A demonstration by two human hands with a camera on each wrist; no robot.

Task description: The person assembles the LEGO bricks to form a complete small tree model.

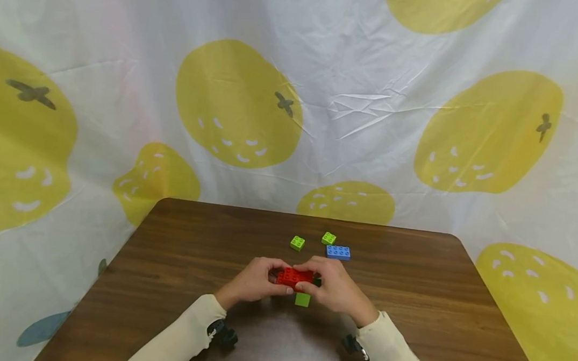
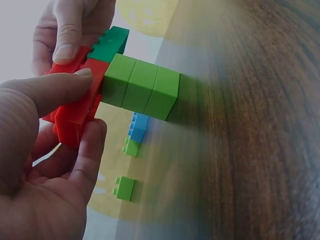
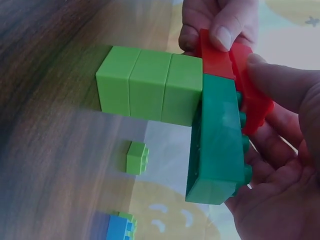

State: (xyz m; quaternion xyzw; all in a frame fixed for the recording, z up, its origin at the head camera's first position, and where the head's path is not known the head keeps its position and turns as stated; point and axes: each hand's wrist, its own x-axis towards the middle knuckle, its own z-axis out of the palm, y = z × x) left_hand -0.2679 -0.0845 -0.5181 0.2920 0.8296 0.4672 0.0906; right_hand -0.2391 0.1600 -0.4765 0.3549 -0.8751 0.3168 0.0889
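Observation:
A toy brick build stands between both hands near the table's middle. Its base is a column of three stacked light green bricks (image 3: 150, 85), rising from the tabletop. A red brick (image 3: 216, 62) and a dark green brick (image 3: 217, 140) lie side by side across the column's top, the dark green one overhanging. Another red brick (image 3: 257, 107) sits above them. From the left, my left hand (image 1: 255, 280) grips the red part, its thumb along one side and fingers opposite. My right hand (image 1: 335, 287) pinches the upper red brick from the right; its palm partly hides the dark green end in the head view.
Beyond the hands lie two small light green bricks, one on the left (image 1: 297, 243) and one farther right (image 1: 328, 238). A blue brick (image 1: 338, 252) is just in front of the latter. Behind the brown wooden table (image 1: 209, 225) hangs a fruit-patterned curtain (image 1: 344, 134).

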